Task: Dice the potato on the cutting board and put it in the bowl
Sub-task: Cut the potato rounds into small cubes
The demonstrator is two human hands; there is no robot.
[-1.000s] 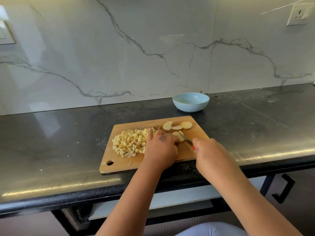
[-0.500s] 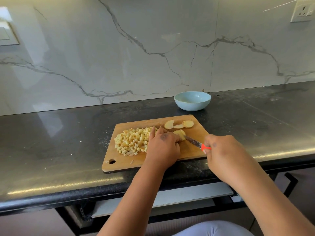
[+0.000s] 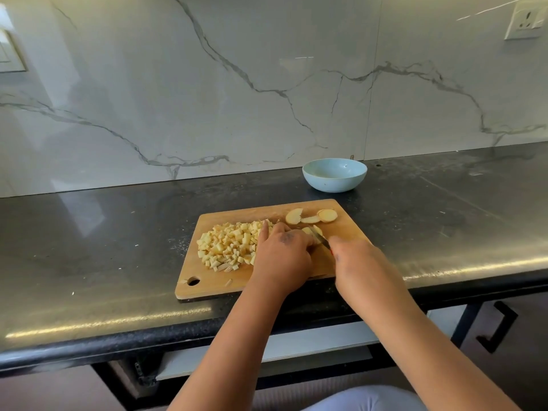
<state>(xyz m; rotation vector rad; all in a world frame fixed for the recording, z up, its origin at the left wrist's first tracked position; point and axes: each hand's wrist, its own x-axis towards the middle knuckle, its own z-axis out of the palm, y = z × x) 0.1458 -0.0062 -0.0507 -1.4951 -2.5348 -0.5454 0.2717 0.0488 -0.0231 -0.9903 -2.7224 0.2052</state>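
I note the left hand (image 3: 281, 256) curled over a pale potato piece (image 3: 311, 231) on the rectangular wooden cutting board (image 3: 347, 223), pinning it so it cannot slide, while the right hand (image 3: 360, 262) grips a small red-handled knife (image 3: 321, 241) whose blade meets that piece. A heap of diced potato cubes (image 3: 229, 246) sits left, out of the blade's way; three uncut slices (image 3: 311, 216) wait near the far edge, and I judge the round pale-blue bowl (image 3: 334, 175) beyond still unfilled.

forearms (image 3: 415, 336): bare, no sleeves | left hand (image 3: 283, 256): dark smudge | lap: pale garment
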